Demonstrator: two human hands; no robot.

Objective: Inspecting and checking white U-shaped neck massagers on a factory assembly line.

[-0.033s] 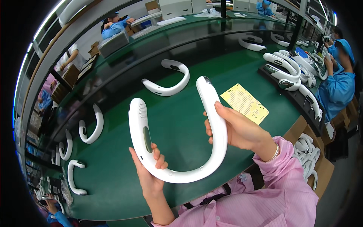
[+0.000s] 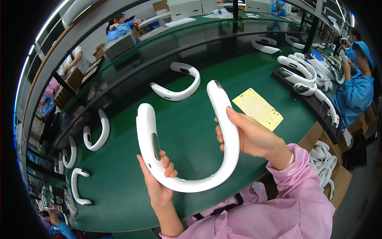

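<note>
Both of my hands hold up a white U-shaped neck fan [image 2: 205,185] above the green bench, its two ends pointing away from me. My left hand [image 2: 159,189] is closed round the lower left arm of the fan, beside a dark oval panel. On the opposite arm, my right hand [image 2: 252,137] grips with the thumb on top and the fingertips showing on the inner side. Small perforated patches show near both ends of the fan. Beyond it lies another white neck fan [image 2: 193,85], and to the right a yellow perforated board [image 2: 258,108] rests on the bench.
More neck fans [image 2: 104,133] lie along the left side of the green bench [image 2: 123,199]. At right, a black tray [image 2: 318,109] carries several fans, and a cardboard box [image 2: 341,187] holds white parts. A co-worker in blue [image 2: 354,95] sits beyond the tray. A dark rail [image 2: 131,73] crosses behind.
</note>
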